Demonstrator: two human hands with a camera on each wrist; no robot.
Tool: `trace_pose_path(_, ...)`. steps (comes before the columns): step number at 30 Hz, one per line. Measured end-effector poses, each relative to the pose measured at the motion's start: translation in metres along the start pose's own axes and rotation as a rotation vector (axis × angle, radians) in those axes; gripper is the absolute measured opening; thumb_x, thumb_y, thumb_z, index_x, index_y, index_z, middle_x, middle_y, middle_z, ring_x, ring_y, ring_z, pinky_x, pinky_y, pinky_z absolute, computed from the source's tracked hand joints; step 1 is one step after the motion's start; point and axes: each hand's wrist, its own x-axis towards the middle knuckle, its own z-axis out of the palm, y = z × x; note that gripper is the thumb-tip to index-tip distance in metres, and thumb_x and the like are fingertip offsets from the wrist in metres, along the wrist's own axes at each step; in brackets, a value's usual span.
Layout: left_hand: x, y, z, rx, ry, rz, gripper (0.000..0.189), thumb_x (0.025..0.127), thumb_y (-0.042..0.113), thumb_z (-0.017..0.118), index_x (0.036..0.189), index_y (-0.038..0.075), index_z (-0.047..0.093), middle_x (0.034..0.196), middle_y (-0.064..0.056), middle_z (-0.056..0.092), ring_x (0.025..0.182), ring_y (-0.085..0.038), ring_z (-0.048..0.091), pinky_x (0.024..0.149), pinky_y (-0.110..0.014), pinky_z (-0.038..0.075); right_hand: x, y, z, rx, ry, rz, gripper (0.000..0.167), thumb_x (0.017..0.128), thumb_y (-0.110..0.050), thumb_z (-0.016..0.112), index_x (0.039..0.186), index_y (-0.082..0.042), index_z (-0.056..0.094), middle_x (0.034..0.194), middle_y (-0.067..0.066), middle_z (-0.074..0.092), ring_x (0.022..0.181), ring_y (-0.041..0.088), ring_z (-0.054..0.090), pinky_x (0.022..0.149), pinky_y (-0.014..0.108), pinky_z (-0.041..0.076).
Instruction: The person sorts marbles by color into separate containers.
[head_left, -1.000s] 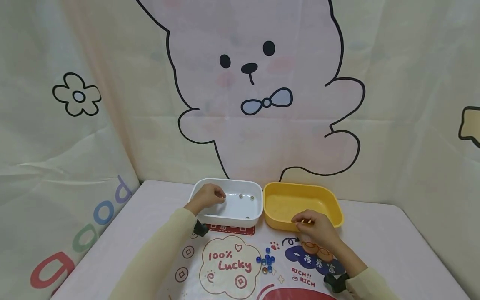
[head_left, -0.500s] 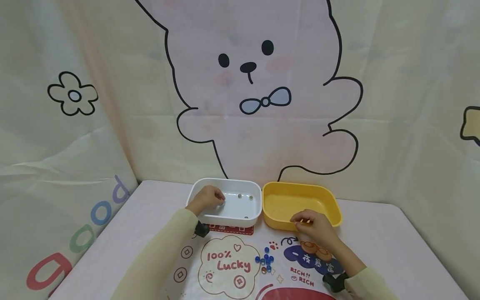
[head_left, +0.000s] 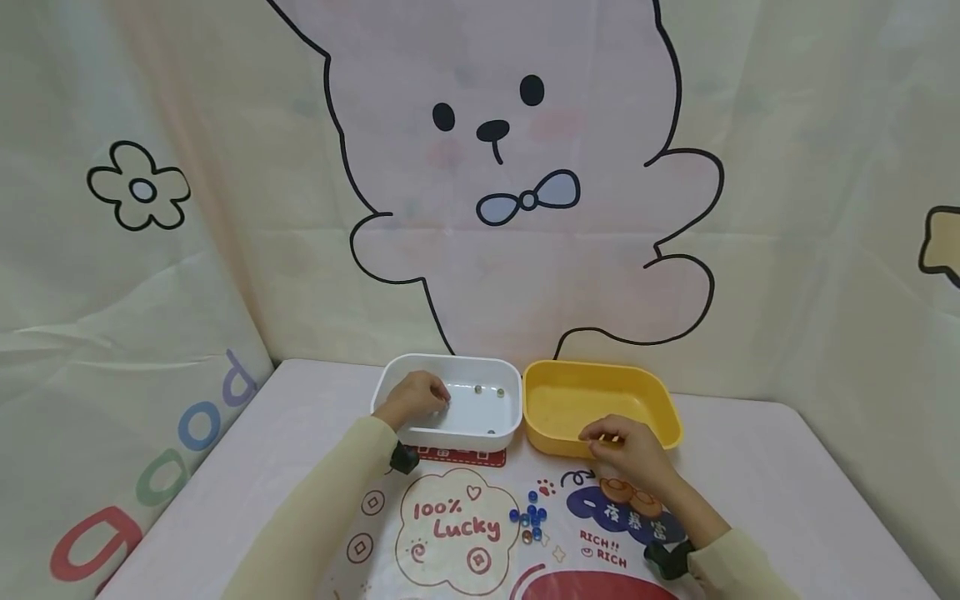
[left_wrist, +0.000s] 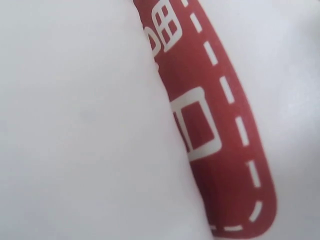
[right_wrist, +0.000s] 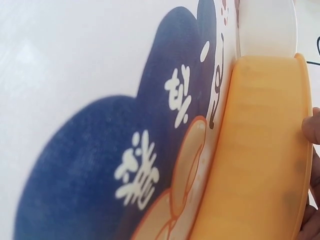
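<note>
Inside the white bin (head_left: 459, 439), my left hand (head_left: 416, 397) reaches low with curled fingers. Whether anything is between its fingertips is hidden. Small marbles (head_left: 500, 392) lie in that bin, apart from the hand. My right hand (head_left: 630, 450) holds the front rim of the yellow bin (head_left: 555, 392), thumb outside and fingers over the inner side. In the right wrist view, the thumb (right_wrist: 312, 127) meets the rim, with other fingers partly cut off. A cluster of blue marbles (head_left: 532, 512) and a brownish marble (head_left: 527, 537) sit on the mat.
The two bins stand side by side near the back of the table (head_left: 787, 467). A printed cloth wall (head_left: 600, 275) rises just behind them. A red printed strip (left_wrist: 200, 125) fills part of the left wrist view.
The head view has shifted slightly. Both hands keep nearly the same place at their bins, and the marbles stay where they were.
</note>
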Motion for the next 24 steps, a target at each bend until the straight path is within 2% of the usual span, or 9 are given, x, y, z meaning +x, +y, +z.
trace_pose_path(5, -0.003, 0.003, -0.005, 0.026, 0.002, 0.019, 0.016, 0.082, 0.016, 0.072, 0.097, 0.014, 0.072, 0.092, 0.000, 0.066, 0.084, -0.016, 0.057, 0.081, -0.033, 0.047, 0.000, -0.001, 0.000, -0.002, -0.002, 0.013, 0.016, 0.085, -0.011, 0.072, 0.095, -0.023, 0.073, 0.095, -0.007, 0.069, 0.084, 0.009, 0.056, 0.077, 0.018, 0.050)
trace_pose_path(12, -0.016, 0.007, -0.015, 0.068, 0.026, 0.109, 0.025, 0.084, 0.024, 0.072, 0.107, 0.015, 0.070, 0.101, -0.001, 0.068, 0.094, -0.017, 0.060, 0.086, -0.037, 0.047, 0.001, 0.001, 0.001, -0.018, -0.018, 0.034, 0.017, 0.085, -0.012, 0.071, 0.096, -0.025, 0.073, 0.096, -0.009, 0.068, 0.085, 0.010, 0.056, 0.078, 0.019, 0.050)
trace_pose_path(17, -0.034, 0.013, -0.018, 0.069, 0.059, 0.163, 0.026, 0.084, 0.023, 0.072, 0.108, 0.017, 0.071, 0.101, 0.003, 0.068, 0.098, -0.018, 0.061, 0.085, -0.038, 0.048, 0.001, 0.001, 0.002, -0.027, -0.028, 0.043, 0.017, 0.086, -0.013, 0.071, 0.097, -0.026, 0.073, 0.095, -0.010, 0.067, 0.085, 0.011, 0.055, 0.078, 0.020, 0.050)
trace_pose_path(24, -0.070, 0.036, -0.018, 0.080, 0.087, 0.248, 0.023, 0.083, 0.024, 0.073, 0.105, 0.018, 0.071, 0.100, 0.003, 0.069, 0.082, -0.011, 0.060, 0.070, -0.030, 0.048, 0.001, 0.001, 0.000, -0.026, -0.025, 0.035, 0.016, 0.087, -0.013, 0.070, 0.097, -0.025, 0.072, 0.096, -0.009, 0.067, 0.085, 0.012, 0.055, 0.077, 0.020, 0.050)
